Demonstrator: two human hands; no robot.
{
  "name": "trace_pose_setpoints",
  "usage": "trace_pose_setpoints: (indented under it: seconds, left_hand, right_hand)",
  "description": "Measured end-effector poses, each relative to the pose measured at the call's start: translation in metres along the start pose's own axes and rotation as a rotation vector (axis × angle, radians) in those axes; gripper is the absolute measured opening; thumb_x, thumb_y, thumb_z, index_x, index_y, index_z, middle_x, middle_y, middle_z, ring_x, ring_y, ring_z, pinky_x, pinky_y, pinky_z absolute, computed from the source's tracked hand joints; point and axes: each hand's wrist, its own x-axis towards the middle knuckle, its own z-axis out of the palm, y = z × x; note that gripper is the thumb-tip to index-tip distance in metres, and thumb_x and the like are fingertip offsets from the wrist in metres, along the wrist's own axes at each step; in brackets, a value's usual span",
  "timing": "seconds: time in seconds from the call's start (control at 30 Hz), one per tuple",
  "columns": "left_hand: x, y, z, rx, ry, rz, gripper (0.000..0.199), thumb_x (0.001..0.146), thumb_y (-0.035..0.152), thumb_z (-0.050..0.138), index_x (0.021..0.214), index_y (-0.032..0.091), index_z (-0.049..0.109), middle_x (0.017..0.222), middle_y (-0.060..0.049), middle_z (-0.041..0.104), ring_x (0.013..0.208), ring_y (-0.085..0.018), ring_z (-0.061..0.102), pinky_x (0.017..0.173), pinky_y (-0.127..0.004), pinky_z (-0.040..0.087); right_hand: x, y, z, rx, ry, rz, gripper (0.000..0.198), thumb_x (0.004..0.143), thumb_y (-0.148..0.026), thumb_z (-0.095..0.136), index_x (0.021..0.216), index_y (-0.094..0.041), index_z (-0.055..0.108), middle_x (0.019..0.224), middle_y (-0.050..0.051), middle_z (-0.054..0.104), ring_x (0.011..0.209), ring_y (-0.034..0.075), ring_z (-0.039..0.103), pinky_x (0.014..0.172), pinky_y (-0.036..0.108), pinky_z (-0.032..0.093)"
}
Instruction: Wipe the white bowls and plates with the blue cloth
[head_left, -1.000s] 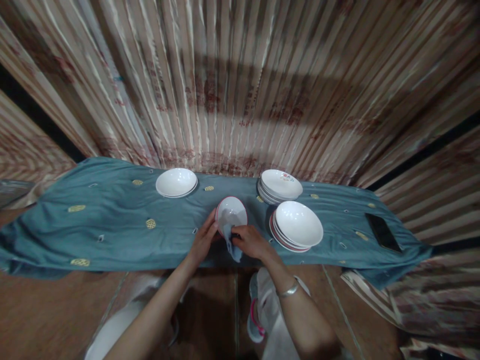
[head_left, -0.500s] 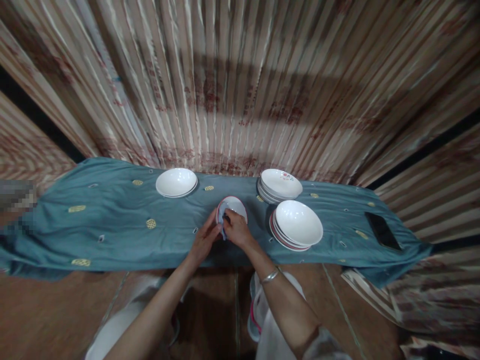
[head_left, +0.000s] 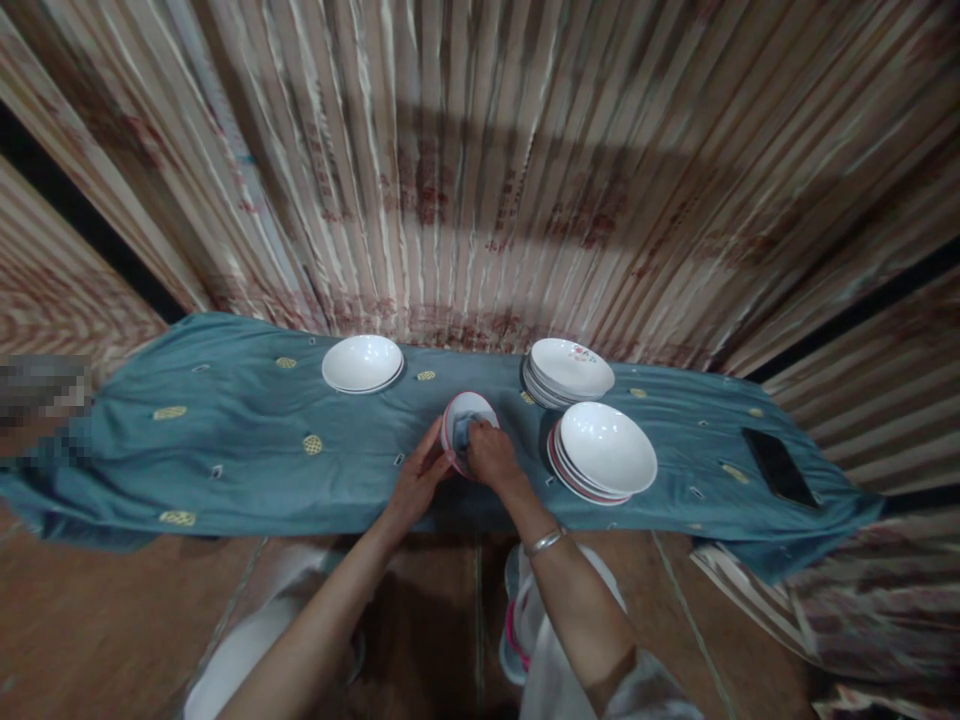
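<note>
A small white bowl with a red rim (head_left: pixel 453 410) is held tilted above the teal cloth. My left hand (head_left: pixel 421 472) grips its left side, with the thumb near the rim. Inside the bowl, my right hand (head_left: pixel 491 455) presses a bluish-grey cloth (head_left: pixel 463 428) against the inner wall, its fingers closed on it. To the right of my right hand stands a stack of white bowls (head_left: pixel 607 448), some with red rims. Behind that stack is a pile of white plates (head_left: pixel 571 368), the top one with a floral print.
Two nested shallow white dishes (head_left: pixel 364 362) sit at the back left of the cloth-covered table (head_left: pixel 255 470). A black phone (head_left: pixel 780 467) lies at the right end. Pleated curtain (head_left: pixel 480 180) hangs behind. Another person's blurred head (head_left: pixel 41 400) shows at the left edge.
My right hand has moved the cloth from the bowl's left rim into the middle of the bowl. The whole view has shifted slightly, with the table things appearing further right.
</note>
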Motion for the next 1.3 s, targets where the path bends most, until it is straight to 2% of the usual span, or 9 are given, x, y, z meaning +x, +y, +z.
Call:
trace_pose_setpoints:
  seconds: [0.2,0.3,0.4,0.6,0.73,0.87,0.97,1.13,1.3]
  left_hand:
    - [0.001,0.002,0.003,-0.057,0.065,-0.036,0.069,0.068,0.04,0.076,0.133,0.027,0.056,0.135,-0.005,0.059,0.121,-0.032,0.056,0.087,-0.041,0.056]
    - [0.0,0.005,0.003,-0.106,0.089,-0.061,0.06,0.069,0.041,0.076,0.126,0.029,0.061,0.136,-0.005,0.059,0.121,-0.032,0.056,0.081,-0.037,0.058]
    - [0.0,0.006,0.003,-0.138,0.114,-0.069,0.055,0.07,0.042,0.074,0.123,0.029,0.064,0.141,-0.005,0.054,0.125,-0.032,0.052,0.076,-0.034,0.059]
    - [0.001,0.002,0.0,-0.143,0.131,-0.07,0.057,0.074,0.046,0.07,0.127,0.027,0.062,0.142,-0.007,0.053,0.128,-0.033,0.049,0.075,-0.035,0.059]
    - [0.002,0.001,-0.002,-0.184,0.143,-0.066,0.062,0.075,0.044,0.071,0.133,0.028,0.056,0.141,-0.009,0.053,0.125,-0.032,0.052,0.078,-0.039,0.059]
    - [0.005,0.0,-0.004,-0.2,0.156,-0.079,0.066,0.074,0.043,0.072,0.134,0.025,0.054,0.129,-0.012,0.063,0.114,-0.03,0.061,0.079,-0.039,0.058]
    - [0.006,0.0,-0.004,-0.202,0.163,-0.072,0.062,0.073,0.042,0.072,0.13,0.024,0.057,0.124,-0.012,0.066,0.108,-0.029,0.064,0.078,-0.039,0.058]
    - [0.007,-0.002,-0.004,-0.153,0.215,-0.074,0.055,0.075,0.042,0.071,0.125,0.023,0.06,0.129,-0.012,0.063,0.115,-0.03,0.061,0.089,-0.042,0.054]
    - [0.014,-0.001,-0.012,-0.12,0.348,0.001,0.041,0.08,0.036,0.066,0.119,0.023,0.063,0.141,-0.008,0.054,0.135,-0.024,0.044,0.109,-0.038,0.038]
  right_hand:
    - [-0.013,0.014,-0.003,0.239,-0.079,-0.165,0.021,0.092,-0.016,0.045,0.098,-0.016,0.065,0.106,0.01,0.07,0.1,0.02,0.064,0.084,0.027,0.043]
    - [-0.017,0.015,-0.001,0.476,-0.052,-0.208,0.032,0.098,-0.03,0.038,0.09,-0.018,0.067,0.094,0.005,0.071,0.089,0.018,0.064,0.076,0.025,0.043]
    - [-0.021,0.011,0.001,0.672,0.026,-0.252,0.034,0.096,-0.042,0.041,0.087,-0.02,0.066,0.083,0.001,0.068,0.076,0.016,0.061,0.068,0.024,0.041]
    - [-0.024,0.001,0.003,0.606,0.165,-0.29,0.016,0.088,-0.031,0.054,0.08,-0.018,0.062,0.073,0.0,0.062,0.066,0.014,0.054,0.063,0.022,0.036]
    - [-0.023,0.004,0.001,0.547,0.226,-0.273,0.017,0.087,-0.025,0.052,0.072,-0.019,0.057,0.063,-0.002,0.056,0.058,0.012,0.048,0.06,0.023,0.033]
    - [-0.019,0.012,-0.001,0.615,0.268,-0.196,0.025,0.087,-0.034,0.051,0.068,-0.019,0.055,0.059,-0.003,0.05,0.056,0.012,0.045,0.057,0.024,0.032]
    - [-0.016,0.019,-0.001,0.747,0.305,-0.156,0.028,0.087,-0.04,0.05,0.072,-0.018,0.061,0.06,-0.003,0.051,0.058,0.012,0.046,0.058,0.024,0.033]
    - [-0.012,0.028,-0.003,1.099,0.34,-0.059,0.033,0.08,-0.048,0.058,0.083,-0.018,0.07,0.059,-0.003,0.053,0.054,0.012,0.042,0.052,0.024,0.034]
    - [-0.014,0.03,-0.01,1.626,0.271,0.036,0.038,0.068,-0.054,0.072,0.081,-0.018,0.071,0.061,-0.002,0.061,0.055,0.012,0.051,0.052,0.024,0.041]
